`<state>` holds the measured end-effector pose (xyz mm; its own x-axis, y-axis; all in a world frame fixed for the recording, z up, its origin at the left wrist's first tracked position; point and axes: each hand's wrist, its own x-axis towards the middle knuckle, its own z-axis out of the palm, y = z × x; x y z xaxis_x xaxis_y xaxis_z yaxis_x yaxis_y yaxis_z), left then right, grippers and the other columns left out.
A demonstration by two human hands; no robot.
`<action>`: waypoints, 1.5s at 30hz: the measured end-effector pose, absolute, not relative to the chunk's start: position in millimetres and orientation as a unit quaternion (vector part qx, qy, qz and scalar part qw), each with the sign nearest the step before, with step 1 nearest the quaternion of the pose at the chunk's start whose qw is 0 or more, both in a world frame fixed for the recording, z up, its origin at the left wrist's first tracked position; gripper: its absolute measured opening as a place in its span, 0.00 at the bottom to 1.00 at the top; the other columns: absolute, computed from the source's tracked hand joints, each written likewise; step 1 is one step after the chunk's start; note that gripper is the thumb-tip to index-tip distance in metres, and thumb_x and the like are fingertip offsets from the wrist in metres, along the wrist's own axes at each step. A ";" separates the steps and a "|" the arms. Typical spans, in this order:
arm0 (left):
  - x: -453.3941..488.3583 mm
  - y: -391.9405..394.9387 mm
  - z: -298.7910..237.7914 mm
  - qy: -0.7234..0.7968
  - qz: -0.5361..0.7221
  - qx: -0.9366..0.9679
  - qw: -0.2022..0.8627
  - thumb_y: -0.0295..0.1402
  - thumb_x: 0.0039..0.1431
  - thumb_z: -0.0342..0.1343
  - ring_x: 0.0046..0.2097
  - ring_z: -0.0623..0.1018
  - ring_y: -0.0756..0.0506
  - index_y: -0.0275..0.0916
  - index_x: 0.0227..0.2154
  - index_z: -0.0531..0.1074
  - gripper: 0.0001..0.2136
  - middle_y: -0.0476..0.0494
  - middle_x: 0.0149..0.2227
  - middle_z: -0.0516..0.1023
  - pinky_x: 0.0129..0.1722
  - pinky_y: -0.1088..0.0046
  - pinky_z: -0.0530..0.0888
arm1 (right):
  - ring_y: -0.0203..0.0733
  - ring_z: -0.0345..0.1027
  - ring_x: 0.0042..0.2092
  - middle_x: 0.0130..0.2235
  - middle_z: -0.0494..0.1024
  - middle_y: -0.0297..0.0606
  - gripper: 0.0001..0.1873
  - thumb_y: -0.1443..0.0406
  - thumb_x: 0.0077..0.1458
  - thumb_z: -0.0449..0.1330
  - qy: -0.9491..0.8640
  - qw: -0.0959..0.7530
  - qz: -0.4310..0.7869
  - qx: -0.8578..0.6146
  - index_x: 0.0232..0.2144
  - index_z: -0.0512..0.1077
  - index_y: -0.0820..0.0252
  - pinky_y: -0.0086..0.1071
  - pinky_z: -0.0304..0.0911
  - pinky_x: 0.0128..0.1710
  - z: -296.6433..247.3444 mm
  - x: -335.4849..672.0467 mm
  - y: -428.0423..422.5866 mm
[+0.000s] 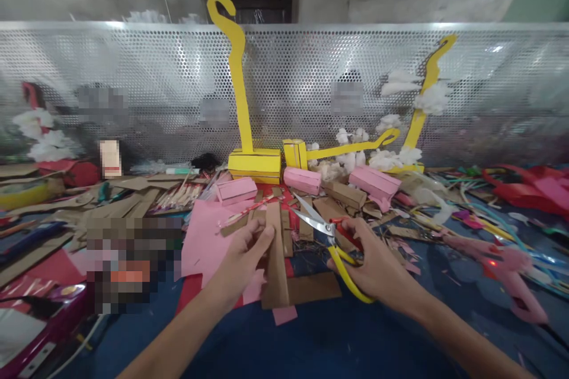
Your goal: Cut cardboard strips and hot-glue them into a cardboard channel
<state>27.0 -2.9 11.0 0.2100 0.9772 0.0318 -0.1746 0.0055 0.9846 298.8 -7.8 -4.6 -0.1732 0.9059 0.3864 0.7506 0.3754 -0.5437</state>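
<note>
Between the thumb and fingers of my left hand is a folded cardboard strip, its long side pointing away from me. My right hand grips a pair of scissors with yellow and red handles. The scissor blades are parted and point up and left, just right of the strip's far end, with nothing visible between them. Beneath the strip lie another flat cardboard piece and pink paper. Small pink paper-covered boxes sit beyond my hands.
A yellow box with a tall hooked neck stands before a perforated metal panel. On the right lies a pink glue gun with a glowing red light. Cardboard scraps and red ribbon crowd the blue table.
</note>
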 end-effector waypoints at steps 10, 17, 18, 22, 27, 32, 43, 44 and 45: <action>22.3 -5.4 20.8 0.253 0.493 0.350 0.755 0.34 0.58 0.66 0.22 0.73 0.54 0.42 0.39 0.75 0.08 0.50 0.27 0.76 0.21 0.82 0.69 | 0.49 0.70 0.47 0.48 0.74 0.40 0.22 0.67 0.48 0.65 -0.762 0.352 0.144 -0.524 0.47 0.67 0.54 0.38 0.66 0.46 6.3 287.3 -15.1; 21.9 -2.0 17.6 0.246 0.527 0.353 0.733 0.24 0.51 0.68 0.36 0.81 0.50 0.35 0.38 0.79 0.10 0.40 0.42 0.83 0.34 0.79 0.77 | 0.46 0.71 0.43 0.44 0.75 0.37 0.19 0.66 0.52 0.64 -0.756 0.368 0.164 -0.516 0.46 0.66 0.53 0.36 0.65 0.42 2.5 292.4 -11.5; 23.4 -2.7 16.7 0.254 0.525 0.373 0.722 0.24 0.52 0.69 0.36 0.81 0.50 0.35 0.37 0.79 0.09 0.40 0.42 0.83 0.34 0.79 0.77 | 0.46 0.71 0.43 0.44 0.75 0.37 0.19 0.65 0.53 0.64 -0.756 0.371 0.164 -0.514 0.47 0.65 0.53 0.36 0.66 0.42 1.7 293.4 -10.9; 28.6 -4.1 10.3 0.303 0.523 0.448 0.659 0.38 0.59 0.68 0.26 0.77 0.52 0.37 0.36 0.74 0.11 0.48 0.28 0.80 0.29 0.78 0.76 | 0.46 0.72 0.42 0.45 0.75 0.38 0.20 0.62 0.54 0.64 -0.760 0.379 0.152 -0.506 0.48 0.65 0.53 0.36 0.67 0.42 -1.0 296.7 -8.8; 27.7 0.7 0.6 0.340 0.541 0.474 0.606 0.44 0.59 0.67 0.20 0.67 0.56 0.38 0.27 0.69 0.17 0.58 0.17 0.65 0.22 0.81 0.69 | 0.46 0.74 0.44 0.45 0.78 0.38 0.22 0.61 0.57 0.65 -0.755 0.383 0.187 -0.498 0.52 0.65 0.53 0.36 0.69 0.43 -6.3 299.5 -7.4; 25.8 4.6 -1.9 0.373 0.546 0.480 0.576 0.44 0.58 0.67 0.26 0.75 0.52 0.37 0.34 0.74 0.15 0.51 0.26 0.77 0.24 0.80 0.72 | 0.46 0.76 0.45 0.43 0.80 0.38 0.22 0.62 0.59 0.63 -0.740 0.399 0.275 -0.466 0.54 0.64 0.54 0.37 0.72 0.47 -14.9 300.2 -6.3; 27.6 6.1 4.4 0.405 0.549 0.489 0.543 0.42 0.51 0.70 0.35 0.83 0.43 0.33 0.44 0.77 0.22 0.36 0.41 0.86 0.30 0.71 0.79 | 0.46 0.77 0.43 0.41 0.79 0.38 0.17 0.62 0.58 0.64 -0.751 0.381 0.260 -0.473 0.48 0.67 0.55 0.38 0.73 0.47 -6.7 295.8 -7.3; 27.2 6.4 3.7 0.402 0.549 0.497 0.539 0.41 0.51 0.70 0.34 0.83 0.43 0.33 0.42 0.77 0.20 0.37 0.39 0.86 0.31 0.71 0.79 | 0.46 0.77 0.43 0.41 0.79 0.38 0.16 0.62 0.58 0.63 -0.753 0.377 0.265 -0.470 0.48 0.67 0.55 0.37 0.73 0.46 -6.7 295.6 -7.9; 26.9 6.4 3.0 0.399 0.550 0.505 0.532 0.40 0.51 0.69 0.34 0.83 0.43 0.34 0.40 0.77 0.18 0.38 0.38 0.86 0.31 0.70 0.79 | 0.45 0.77 0.42 0.40 0.79 0.37 0.15 0.62 0.59 0.63 -0.754 0.375 0.270 -0.467 0.48 0.67 0.55 0.37 0.73 0.45 -7.2 295.6 -8.3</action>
<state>26.9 6.4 3.0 0.0761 0.9883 0.1323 -0.1825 -0.1166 0.9763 295.6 -8.3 -7.2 -0.2818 0.9070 0.3130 0.5012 0.4173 -0.7581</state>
